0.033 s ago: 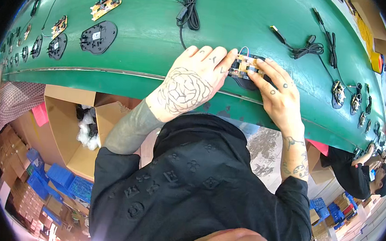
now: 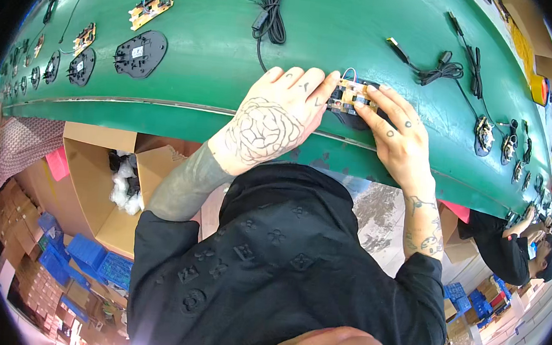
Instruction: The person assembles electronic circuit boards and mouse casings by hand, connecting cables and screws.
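At the near edge of the green bench, a tan circuit board (image 2: 353, 97) with dark parts and thin coloured wires lies over a dark plastic base (image 2: 353, 120). My left hand (image 2: 279, 116) has its fingers closed at the board's left end; the thumb is mostly hidden. Along the right end, my right hand (image 2: 397, 127) grips with thumb and fingertips, one pressing near the middle of the board. A bundled black cable (image 2: 270, 16) lies beyond my left hand, its lead running down behind that hand.
Spare black bases (image 2: 141, 53) and tan boards (image 2: 151, 8) lie on the bench (image 2: 206, 70) at left. Cabled assemblies (image 2: 483, 137) stand at right. Below the bench at left is an open cardboard box (image 2: 87, 177). Another person (image 2: 510, 249) works at far right.
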### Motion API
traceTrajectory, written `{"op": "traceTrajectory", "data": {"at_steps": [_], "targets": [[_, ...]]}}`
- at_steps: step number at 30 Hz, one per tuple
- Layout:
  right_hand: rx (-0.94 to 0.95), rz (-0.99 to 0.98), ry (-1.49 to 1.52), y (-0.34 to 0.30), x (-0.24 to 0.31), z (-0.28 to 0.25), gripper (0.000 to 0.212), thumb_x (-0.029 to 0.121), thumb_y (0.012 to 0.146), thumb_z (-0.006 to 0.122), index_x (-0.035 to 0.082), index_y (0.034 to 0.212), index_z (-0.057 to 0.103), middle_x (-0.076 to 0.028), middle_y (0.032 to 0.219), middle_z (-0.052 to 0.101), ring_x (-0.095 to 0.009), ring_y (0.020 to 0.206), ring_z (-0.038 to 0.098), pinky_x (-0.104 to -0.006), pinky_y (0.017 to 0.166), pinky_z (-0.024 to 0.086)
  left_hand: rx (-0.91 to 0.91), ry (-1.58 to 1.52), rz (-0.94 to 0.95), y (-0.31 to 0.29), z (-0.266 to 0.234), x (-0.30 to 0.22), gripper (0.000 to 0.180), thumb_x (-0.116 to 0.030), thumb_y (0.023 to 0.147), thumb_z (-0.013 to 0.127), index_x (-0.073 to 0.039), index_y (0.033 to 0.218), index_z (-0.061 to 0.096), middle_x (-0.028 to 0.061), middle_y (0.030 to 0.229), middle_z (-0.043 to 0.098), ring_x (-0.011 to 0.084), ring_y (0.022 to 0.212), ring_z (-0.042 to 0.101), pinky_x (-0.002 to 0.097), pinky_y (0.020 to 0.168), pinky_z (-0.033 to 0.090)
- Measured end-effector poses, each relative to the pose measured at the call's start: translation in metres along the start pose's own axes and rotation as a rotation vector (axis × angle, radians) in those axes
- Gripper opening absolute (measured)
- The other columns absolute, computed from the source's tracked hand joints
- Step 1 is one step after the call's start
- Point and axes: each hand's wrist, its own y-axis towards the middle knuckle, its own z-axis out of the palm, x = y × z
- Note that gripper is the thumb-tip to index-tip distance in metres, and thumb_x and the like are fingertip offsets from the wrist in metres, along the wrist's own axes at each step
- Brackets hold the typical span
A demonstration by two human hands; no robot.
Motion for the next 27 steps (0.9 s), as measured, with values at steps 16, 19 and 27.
{"op": "traceTrajectory", "data": {"at_steps": [16, 19, 27], "targets": [[0.209, -0.035, -0.016, 0.013, -0.003, -0.026, 0.050, 0.001, 0.069, 0.069, 0.017, 0.117, 0.071, -0.007, 0.133, 0.062, -0.025, 0.110, 0.062, -0.0375, 0.085, 0.049, -0.008, -0.081, -0.057, 0.001, 0.009, -0.008, 0.061, -0.038, 0.084, 0.073, -0.009, 0.136, 0.059, 0.0040, 0.107, 0.057, 0.0195, 0.085, 0.058, 0.0338, 0.071, 0.049], [0.203, -0.099, 0.008, 0.009, -0.016, -0.023, 0.049, 0.002, 0.070, 0.069, 0.018, 0.116, 0.071, -0.006, 0.134, 0.062, -0.024, 0.110, 0.061, -0.0371, 0.085, 0.049, -0.013, -0.094, -0.045, 0.002, 0.008, -0.010, 0.064, -0.036, 0.084, 0.073, -0.006, 0.138, 0.058, 0.0048, 0.107, 0.058, 0.0200, 0.083, 0.058, 0.0337, 0.069, 0.048], [0.153, -0.023, -0.007, 0.000, -0.005, -0.017, 0.045, 0.006, 0.072, 0.070, 0.021, 0.114, 0.072, -0.004, 0.133, 0.063, -0.025, 0.110, 0.061, -0.0361, 0.085, 0.047, 0.017, -0.198, -0.085, 0.001, 0.008, -0.011, 0.062, -0.034, 0.085, 0.073, -0.007, 0.138, 0.058, 0.0043, 0.109, 0.058, 0.0200, 0.084, 0.058, 0.0336, 0.070, 0.049]]}}
